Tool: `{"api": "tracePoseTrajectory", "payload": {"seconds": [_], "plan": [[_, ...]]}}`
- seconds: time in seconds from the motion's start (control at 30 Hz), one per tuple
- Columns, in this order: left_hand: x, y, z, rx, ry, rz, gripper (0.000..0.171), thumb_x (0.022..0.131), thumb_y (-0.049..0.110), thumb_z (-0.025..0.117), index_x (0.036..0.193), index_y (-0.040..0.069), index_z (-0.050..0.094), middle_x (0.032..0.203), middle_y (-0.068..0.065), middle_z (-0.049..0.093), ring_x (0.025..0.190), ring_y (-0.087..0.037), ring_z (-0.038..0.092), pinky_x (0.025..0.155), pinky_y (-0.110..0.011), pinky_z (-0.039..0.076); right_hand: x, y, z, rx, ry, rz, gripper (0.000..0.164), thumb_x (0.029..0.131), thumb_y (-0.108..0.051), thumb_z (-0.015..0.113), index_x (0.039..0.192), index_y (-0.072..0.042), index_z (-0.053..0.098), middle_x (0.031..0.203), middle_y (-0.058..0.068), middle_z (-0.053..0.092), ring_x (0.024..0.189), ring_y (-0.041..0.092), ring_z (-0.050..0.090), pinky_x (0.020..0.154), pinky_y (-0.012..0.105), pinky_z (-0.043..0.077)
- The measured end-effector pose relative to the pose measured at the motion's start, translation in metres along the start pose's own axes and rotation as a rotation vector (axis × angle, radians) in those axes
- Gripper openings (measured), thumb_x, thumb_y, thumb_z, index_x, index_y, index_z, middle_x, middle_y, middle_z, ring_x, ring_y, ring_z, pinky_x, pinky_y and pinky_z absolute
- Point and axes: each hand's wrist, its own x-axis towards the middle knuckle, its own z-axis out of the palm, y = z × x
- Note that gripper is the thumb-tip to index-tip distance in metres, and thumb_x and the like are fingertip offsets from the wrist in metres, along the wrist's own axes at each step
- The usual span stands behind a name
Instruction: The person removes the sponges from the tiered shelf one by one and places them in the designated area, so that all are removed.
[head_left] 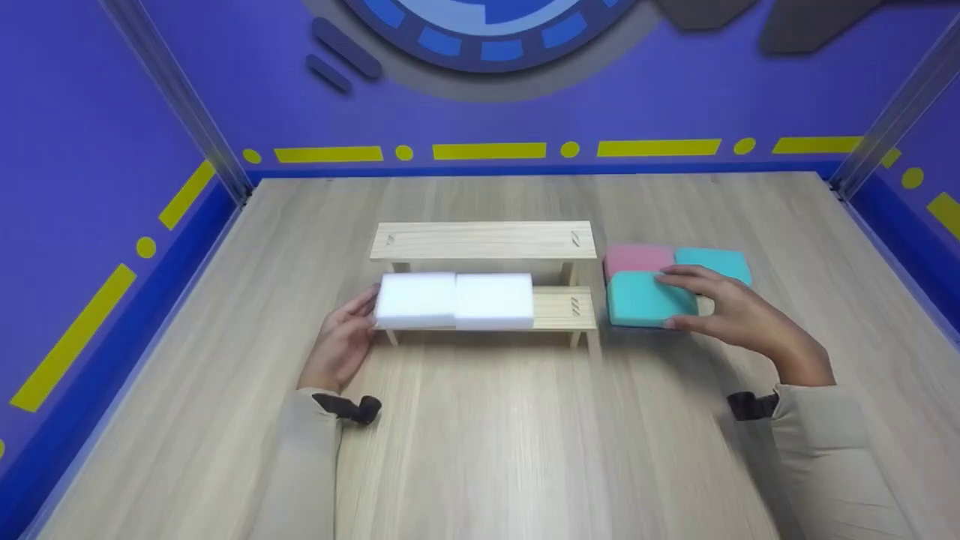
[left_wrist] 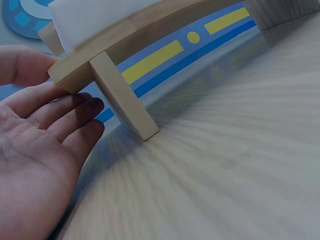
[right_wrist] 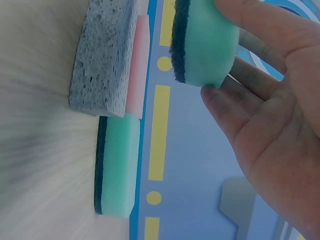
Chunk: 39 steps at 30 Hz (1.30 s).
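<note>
While the left hand (head_left: pixel 343 341) pinches the left end of the lower wooden shelf (head_left: pixel 553 307), the right hand (head_left: pixel 739 311) grips a turquoise sponge (head_left: pixel 646 298).
The gripped sponge, dark scouring side down, is raised above a grey sponge (right_wrist: pixel 104 60), right of the shelf; a pink sponge (head_left: pixel 637 257) and a second turquoise sponge (head_left: pixel 718 262) lie just behind. Two white blocks (head_left: pixel 495 298) sit side by side on the shelf.

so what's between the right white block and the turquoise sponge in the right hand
In the head view, the bare right end of the wooden stand's lower shelf, then a narrow strip of tabletop.
</note>
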Motion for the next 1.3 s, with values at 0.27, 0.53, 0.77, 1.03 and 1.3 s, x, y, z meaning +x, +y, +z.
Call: {"api": "tracePoseTrajectory", "payload": {"seconds": [0.27,0.53,0.77,1.03,1.3], "plan": [[0.001,-0.001,0.001,-0.006,0.023,-0.001,0.063,0.083,-0.019,0.034,0.145,-0.012,0.024,0.155,-0.025,0.023,0.115,-0.007,0.056,0.091,-0.019,0.047,-0.008,0.007,-0.004,-0.008,0.019,0.003,0.064,0.085,-0.027,0.072,0.141,-0.007,0.048,0.146,0.02,0.041,0.134,0.045,0.036,0.098,0.042,0.04],[0.001,-0.001,0.0,-0.008,0.016,0.015,0.063,0.083,-0.018,0.034,0.145,-0.013,0.023,0.153,-0.024,0.029,0.115,-0.008,0.056,0.094,-0.02,0.047,-0.017,0.019,-0.004,-0.028,0.046,-0.011,0.064,0.085,-0.026,0.071,0.141,-0.006,0.048,0.145,0.021,0.042,0.132,0.046,0.038,0.087,-0.003,0.025],[0.001,-0.001,0.0,0.003,0.022,0.02,0.062,0.083,-0.019,0.034,0.144,-0.014,0.024,0.151,-0.023,0.034,0.115,-0.009,0.056,0.095,-0.021,0.048,-0.024,0.028,-0.007,-0.032,0.062,-0.013,0.063,0.085,-0.024,0.071,0.141,-0.005,0.048,0.144,0.023,0.043,0.13,0.049,0.038,0.089,-0.003,0.023],[0.001,-0.002,0.0,-0.015,0.013,0.021,0.062,0.084,-0.018,0.035,0.145,-0.014,0.024,0.147,-0.019,0.04,0.116,-0.009,0.056,0.094,-0.021,0.047,-0.033,0.038,-0.01,-0.057,0.117,-0.051,0.062,0.084,-0.019,0.072,0.14,-0.007,0.049,0.144,0.022,0.044,0.136,-0.006,0.028,0.097,-0.003,0.022],[0.0,-0.002,0.0,-0.02,0.016,0.022,0.062,0.083,-0.018,0.035,0.144,-0.014,0.025,0.141,-0.017,0.045,0.115,-0.011,0.057,0.093,-0.021,0.048,-0.038,0.043,-0.011,-0.051,0.092,0.011,0.064,0.086,-0.021,0.069,0.144,-0.012,0.044,0.148,0.022,0.039,0.141,0.03,0.031,0.109,0.029,0.035]]}}
